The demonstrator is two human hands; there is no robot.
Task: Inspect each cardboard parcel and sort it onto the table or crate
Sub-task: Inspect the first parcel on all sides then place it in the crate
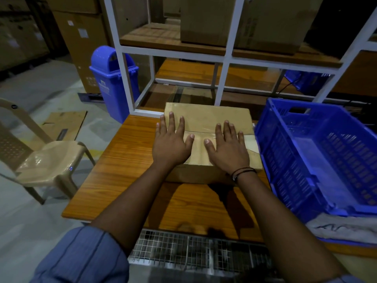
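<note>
A flat brown cardboard parcel lies on the wooden table, its taped seam running across the top. My left hand rests flat on the parcel's left half, fingers spread and straight. My right hand lies flat on the right half in the same way, a dark band round its wrist. A blue plastic crate stands tilted just to the right of the parcel, with nothing inside that I can see.
A white metal rack with wooden shelves and large cartons stands behind the table. A blue swing-lid bin is at the table's far left corner, a beige plastic chair to the left. A wire mesh panel lies at the near edge.
</note>
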